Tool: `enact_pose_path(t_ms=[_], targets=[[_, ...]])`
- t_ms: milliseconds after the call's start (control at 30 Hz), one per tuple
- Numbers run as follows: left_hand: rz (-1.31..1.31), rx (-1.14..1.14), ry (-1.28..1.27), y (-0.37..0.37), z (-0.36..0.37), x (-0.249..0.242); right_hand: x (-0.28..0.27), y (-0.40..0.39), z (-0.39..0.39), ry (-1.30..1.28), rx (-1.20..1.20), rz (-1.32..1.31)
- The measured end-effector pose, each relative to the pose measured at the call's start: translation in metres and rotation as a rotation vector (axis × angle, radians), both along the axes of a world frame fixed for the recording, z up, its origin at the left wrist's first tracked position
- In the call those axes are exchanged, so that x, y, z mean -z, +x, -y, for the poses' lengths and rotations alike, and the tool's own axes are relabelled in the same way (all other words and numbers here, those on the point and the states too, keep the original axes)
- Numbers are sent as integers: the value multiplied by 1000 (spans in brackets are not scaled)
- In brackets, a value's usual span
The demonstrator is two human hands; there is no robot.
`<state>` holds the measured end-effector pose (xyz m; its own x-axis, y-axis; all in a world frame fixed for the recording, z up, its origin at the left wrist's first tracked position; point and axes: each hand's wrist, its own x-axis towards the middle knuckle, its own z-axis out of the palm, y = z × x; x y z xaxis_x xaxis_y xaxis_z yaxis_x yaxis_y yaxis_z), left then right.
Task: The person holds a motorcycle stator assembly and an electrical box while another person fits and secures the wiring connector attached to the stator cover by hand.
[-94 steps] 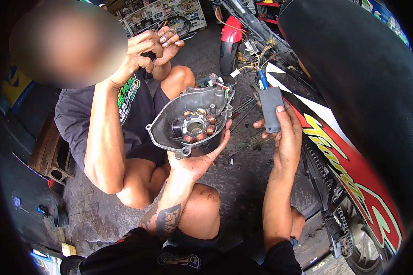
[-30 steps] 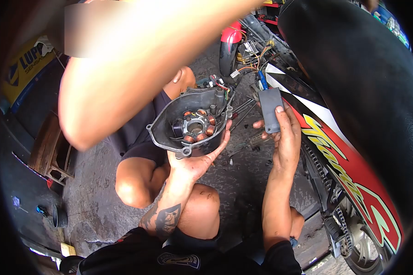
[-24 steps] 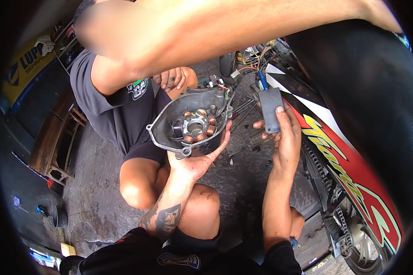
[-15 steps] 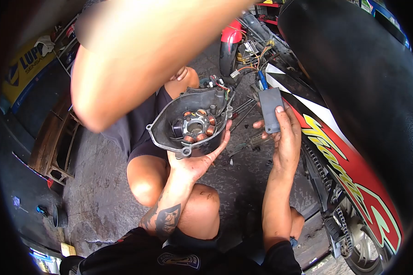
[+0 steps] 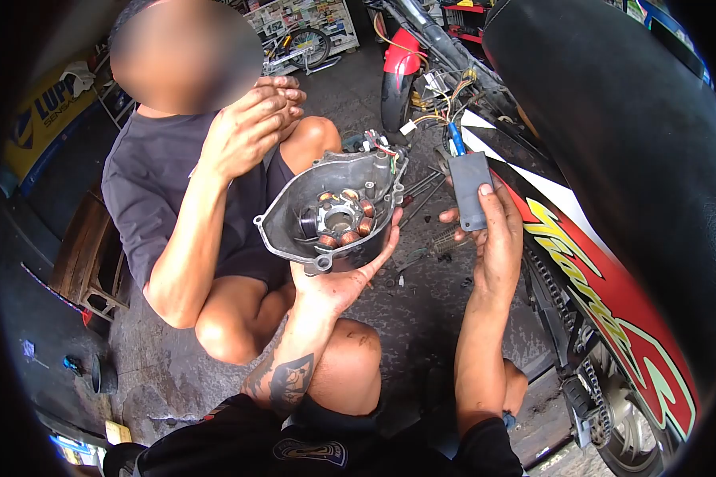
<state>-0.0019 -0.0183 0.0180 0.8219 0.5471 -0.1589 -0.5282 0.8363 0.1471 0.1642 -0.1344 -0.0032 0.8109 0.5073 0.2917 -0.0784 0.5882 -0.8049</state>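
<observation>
My left hand [image 5: 334, 291] is turned palm up right under the engine cover [image 5: 281, 219], spread wide and curved to its underside, and it has hold of the thing: the cover's weight rests on the palm, and fingers show along its right-hand side. The cover's open face tips up towards me, so I'm looking straight in at the ring of copper-wound coils [image 5: 348, 238] sitting inside, with a few thin wires and plugs [image 5: 383, 146] at the far edge.

Over to my right hand [image 5: 499, 234], well apart from the left: it's closed on a flat grey box [image 5: 469, 191], thumb pressed on the face near the lower right corner, fingers mostly hidden behind. The box stands nearly upright above the grip, and at its top there's a blue connector [image 5: 457, 138], with coloured wires [image 5: 453, 99] beyond it.

Just right of that hand runs the motorcycle's red side panel [image 5: 612, 294], the black seat [image 5: 605, 135] above it. Between my hands, down on the dark floor [image 5: 422, 318], lie some tools [image 5: 423, 191]. My own bare knee [image 5: 348, 366] is up beside the left forearm. Across from me a co-worker [image 5: 163, 183] sits low, one hand [image 5: 247, 131] raised in front of the chest, beyond the cover and touching neither of my pieces. A wooden bench [image 5: 83, 250] stands far off to the left.
</observation>
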Motion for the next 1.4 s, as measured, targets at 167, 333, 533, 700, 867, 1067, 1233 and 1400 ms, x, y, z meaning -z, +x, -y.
enact_pose_path(t_ms=[167,333,533,700,867,1067,1233,1400], targets=[[-7,-13,-10,1,3,-4,0,0,0,-8,3,-6],[-5,-8,-3,1,1,-1,1,0,-1,-8,6,-11],[-1,-3,24,0,2,-2,1,0,0,-2,-2,-7],[10,22,14,0,-2,3,3,1,0,-8,-5,-4],[9,4,-4,0,2,-1,1,0,0,-8,-7,-5],[0,2,-21,0,3,-2,0,-1,0,17,-8,-26],[15,21,-17,0,5,-6,-1,0,0,19,4,-12],[-5,-4,21,1,4,-4,0,0,0,15,3,-12]])
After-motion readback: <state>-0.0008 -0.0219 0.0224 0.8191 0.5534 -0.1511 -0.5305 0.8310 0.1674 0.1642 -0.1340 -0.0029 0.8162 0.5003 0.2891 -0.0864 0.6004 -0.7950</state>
